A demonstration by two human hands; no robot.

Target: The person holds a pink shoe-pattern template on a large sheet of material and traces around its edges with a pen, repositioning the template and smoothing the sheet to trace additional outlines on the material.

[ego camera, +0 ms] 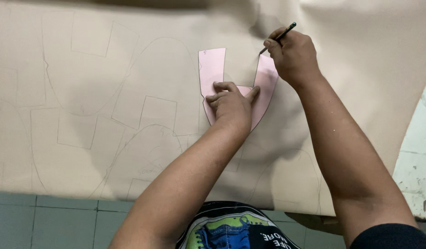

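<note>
- One pink U-shaped template [212, 74] is lying flat on one beige sheet [360, 92].
- The left hand [230, 102], fingers spread, is pressing it down.
- The right hand [293, 55] is pinching one pencil [278, 38] at the template's right arm.
- Several pencilled outlines [107, 92] are showing to the left.

Pink template [212, 69]; beige sheet [360, 69], grey pencil outlines.

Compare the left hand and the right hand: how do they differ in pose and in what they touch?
The left hand lies flat, fingers spread, pressing on the pink template; the right hand is curled around a pencil.
The left hand sits at the template's curved bottom; the right hand is at the top of its right arm, with the pencil tip at the edge.
Both are bare and over the beige sheet.
</note>
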